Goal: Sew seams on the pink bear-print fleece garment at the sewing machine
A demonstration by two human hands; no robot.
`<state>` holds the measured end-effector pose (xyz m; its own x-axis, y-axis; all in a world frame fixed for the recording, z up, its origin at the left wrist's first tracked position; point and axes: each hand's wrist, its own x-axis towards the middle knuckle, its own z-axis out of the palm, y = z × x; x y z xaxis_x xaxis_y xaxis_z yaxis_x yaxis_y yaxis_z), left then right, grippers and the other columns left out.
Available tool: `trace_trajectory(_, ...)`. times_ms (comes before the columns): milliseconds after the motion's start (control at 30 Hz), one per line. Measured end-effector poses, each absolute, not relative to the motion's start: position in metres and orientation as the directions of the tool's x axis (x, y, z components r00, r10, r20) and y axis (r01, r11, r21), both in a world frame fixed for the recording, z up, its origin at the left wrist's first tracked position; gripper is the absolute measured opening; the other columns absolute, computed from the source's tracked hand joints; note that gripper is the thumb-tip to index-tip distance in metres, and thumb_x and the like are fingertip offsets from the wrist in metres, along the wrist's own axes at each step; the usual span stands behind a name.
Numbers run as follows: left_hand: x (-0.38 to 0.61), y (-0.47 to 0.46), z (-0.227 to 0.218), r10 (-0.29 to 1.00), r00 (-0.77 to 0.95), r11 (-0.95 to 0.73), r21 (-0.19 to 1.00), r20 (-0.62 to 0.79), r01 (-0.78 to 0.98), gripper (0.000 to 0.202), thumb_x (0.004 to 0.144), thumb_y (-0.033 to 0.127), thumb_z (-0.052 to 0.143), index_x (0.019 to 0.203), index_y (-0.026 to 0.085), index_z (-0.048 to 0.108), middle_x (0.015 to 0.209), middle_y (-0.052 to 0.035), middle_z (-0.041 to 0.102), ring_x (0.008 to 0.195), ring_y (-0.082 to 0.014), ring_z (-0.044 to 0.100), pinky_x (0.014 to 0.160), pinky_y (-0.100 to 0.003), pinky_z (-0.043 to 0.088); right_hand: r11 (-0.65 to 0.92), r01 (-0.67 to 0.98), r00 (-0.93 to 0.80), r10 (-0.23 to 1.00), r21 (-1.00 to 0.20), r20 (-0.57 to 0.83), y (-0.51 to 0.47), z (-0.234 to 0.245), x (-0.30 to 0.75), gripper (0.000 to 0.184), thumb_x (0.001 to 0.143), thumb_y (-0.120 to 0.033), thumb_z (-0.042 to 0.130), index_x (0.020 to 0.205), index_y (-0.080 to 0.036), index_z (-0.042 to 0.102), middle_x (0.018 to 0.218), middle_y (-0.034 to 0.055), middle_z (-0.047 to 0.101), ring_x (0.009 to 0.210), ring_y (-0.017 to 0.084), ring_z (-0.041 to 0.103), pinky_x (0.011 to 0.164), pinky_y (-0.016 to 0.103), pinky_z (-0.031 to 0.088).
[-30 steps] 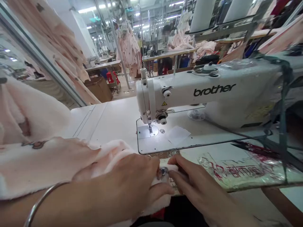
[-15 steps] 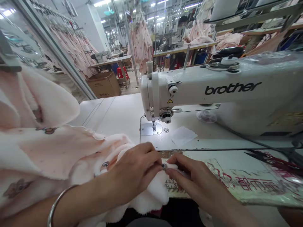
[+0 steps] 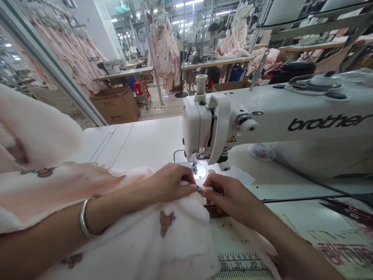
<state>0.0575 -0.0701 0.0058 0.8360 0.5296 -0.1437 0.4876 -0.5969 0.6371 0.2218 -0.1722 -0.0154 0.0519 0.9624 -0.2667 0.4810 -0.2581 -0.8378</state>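
Observation:
Pale pink fleece fabric with brown printed figures spreads from the left over the table edge toward my lap. My left hand, below a silver bangle, pinches the fabric's edge just in front of the needle. Facing it, my right hand is closed on the same edge, fingertips almost meeting the left ones. A small dark bit shows between the fingertips; I cannot make out what it is. The lit presser foot of the white sewing machine stands right behind the fingers.
A printed ruler strip runs along the table's front edge. Dark scissors lie at the right, and a clear bobbin case sits beneath the machine arm. Behind are a cardboard box, hanging pink garments and a person at another machine.
Both hands have moved up and forward with the fabric edge, from the table's front to close by the presser foot. The view has shifted, and more fabric lies across the front.

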Motion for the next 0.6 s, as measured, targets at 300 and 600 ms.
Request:
trace_trajectory(300,0.068,-0.053,-0.01,0.634,0.766,-0.529,0.661,-0.108,0.531,0.012,0.071,0.025,0.054,0.069,0.018,0.064,0.066,0.0016,0.064,0.062,-0.0107,0.054,0.057,-0.021,0.035,-0.345,0.673,0.152,0.93,-0.654,-0.333,-0.141,0.0,0.228,0.011,0.077,-0.023,0.055,0.067,-0.022,0.05,0.058,-0.0054,0.057,0.053,0.011,0.049,0.05,0.022,0.035)
trace_trajectory(600,0.082,-0.04,-0.022,0.697,0.685,-0.457,0.606,-0.211,0.651,0.015,0.067,0.025,0.054,0.068,0.017,0.066,0.065,-0.0005,0.063,0.063,-0.0134,0.054,0.052,-0.023,0.033,-0.306,0.679,0.264,0.95,-0.667,-0.167,-0.129,-0.019,0.233,0.01,0.075,-0.028,0.057,0.066,-0.024,0.054,0.072,0.0001,0.061,0.068,0.016,0.057,0.055,0.024,0.04)
